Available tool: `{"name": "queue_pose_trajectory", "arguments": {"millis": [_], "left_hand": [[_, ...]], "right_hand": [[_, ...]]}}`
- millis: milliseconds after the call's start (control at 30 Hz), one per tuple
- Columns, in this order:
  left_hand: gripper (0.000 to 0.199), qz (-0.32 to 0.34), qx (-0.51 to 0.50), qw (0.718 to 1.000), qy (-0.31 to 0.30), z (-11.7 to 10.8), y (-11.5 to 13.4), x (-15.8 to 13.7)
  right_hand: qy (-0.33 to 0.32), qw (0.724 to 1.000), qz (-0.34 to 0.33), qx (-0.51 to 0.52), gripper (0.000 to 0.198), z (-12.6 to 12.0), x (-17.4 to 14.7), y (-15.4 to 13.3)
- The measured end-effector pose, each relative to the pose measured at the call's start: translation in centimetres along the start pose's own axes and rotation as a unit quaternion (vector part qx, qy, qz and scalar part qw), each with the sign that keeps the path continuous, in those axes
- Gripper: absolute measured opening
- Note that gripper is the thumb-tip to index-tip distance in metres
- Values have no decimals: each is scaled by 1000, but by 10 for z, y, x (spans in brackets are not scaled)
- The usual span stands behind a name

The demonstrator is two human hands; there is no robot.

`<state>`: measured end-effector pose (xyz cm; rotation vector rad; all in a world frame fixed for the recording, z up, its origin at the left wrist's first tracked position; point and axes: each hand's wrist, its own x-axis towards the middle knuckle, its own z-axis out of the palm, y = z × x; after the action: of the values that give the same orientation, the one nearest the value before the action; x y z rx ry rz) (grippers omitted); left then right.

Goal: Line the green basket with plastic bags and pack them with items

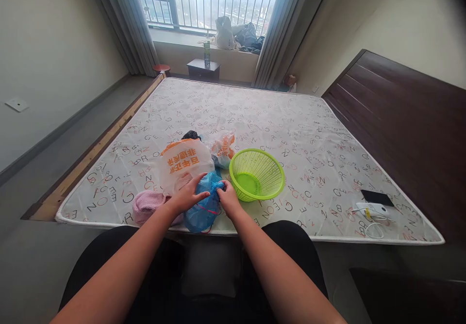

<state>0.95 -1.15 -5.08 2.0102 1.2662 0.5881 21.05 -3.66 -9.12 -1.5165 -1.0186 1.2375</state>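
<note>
A blue plastic bag, filled out and with a thin pink strip across it, sits at the mattress's near edge. My right hand pinches the gathered top of this bag. Against the bag's upper left side rests my left hand, thumb and fingers apart. Just behind it lies a white plastic bag with orange print. A pink folded cloth is left of the blue bag, partly hidden by my left forearm. To the right stands a green plastic basket with nothing in it.
Behind the basket lie a smaller clear bag with orange print and a black bundle. A dark phone-like slab and a white device with a cable are on the mattress at right. A dark headboard borders it.
</note>
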Motion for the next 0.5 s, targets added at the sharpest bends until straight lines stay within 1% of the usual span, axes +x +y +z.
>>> {"name": "queue_pose_trajectory", "arguments": {"millis": [100,133,200,300,367,433,500], "left_hand": [[111,32,13,997,-73,6,1,-5],[118,35,22,995,-86,8,1,-6],[122,32,40,995,-91,12,0,-6],[116,5,49,997,-64,16,-6,-5],[105,-29,57,997,-42,16,-11,-2],[91,-71,70,995,-14,11,-15,0],[77,-114,78,990,33,0,-18,3]], "right_hand": [[13,1000,-2,11,34,-1,1,0],[17,1000,0,14,37,-2,1,0],[25,999,3,23,42,-2,2,0],[29,999,-6,41,41,-2,4,1],[24,998,-20,46,40,-2,4,2],[20,999,-29,39,40,-3,4,1],[21,999,-37,13,41,-4,3,-1]]}}
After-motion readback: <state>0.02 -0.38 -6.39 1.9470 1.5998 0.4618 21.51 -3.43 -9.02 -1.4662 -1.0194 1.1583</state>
